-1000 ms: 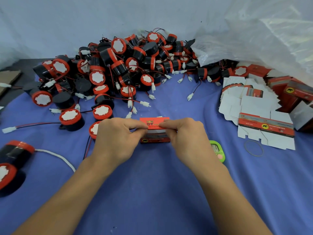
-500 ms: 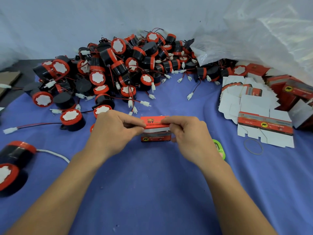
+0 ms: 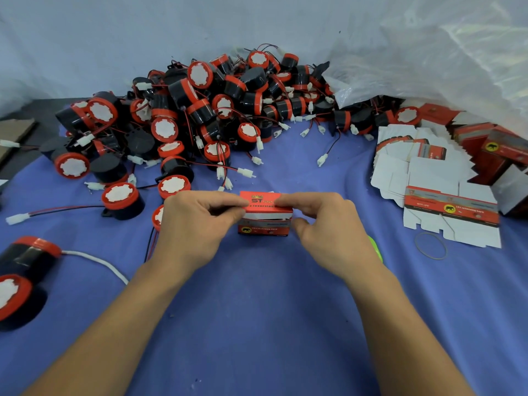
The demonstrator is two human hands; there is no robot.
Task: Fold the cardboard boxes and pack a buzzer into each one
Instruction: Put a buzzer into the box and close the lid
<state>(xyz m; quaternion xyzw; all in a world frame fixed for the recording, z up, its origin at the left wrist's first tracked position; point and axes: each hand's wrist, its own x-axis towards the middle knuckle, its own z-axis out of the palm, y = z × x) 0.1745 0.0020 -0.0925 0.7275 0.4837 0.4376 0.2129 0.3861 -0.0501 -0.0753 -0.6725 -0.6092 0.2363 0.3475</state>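
Observation:
A small red cardboard box (image 3: 265,221) stands on the blue cloth in front of me, its red top flap bent over with a white gap showing under it. My left hand (image 3: 197,224) pinches the flap's left end. My right hand (image 3: 325,227) pinches the flap's right end, thumb beside the box's side. Behind lies a big heap of black and red buzzers (image 3: 200,110) with wires and white plugs. Flat unfolded boxes (image 3: 434,190) lie at the right.
Folded red boxes (image 3: 497,150) stand at the far right under a clear plastic bag (image 3: 428,52). A rubber band (image 3: 431,245) lies near the flat boxes. A green object (image 3: 376,248) peeks out behind my right wrist. More buzzers (image 3: 25,270) sit at the left edge.
Both hands have stayed on the box and bent its top flap further over; the box front with the yellow mark now shows more between my hands.

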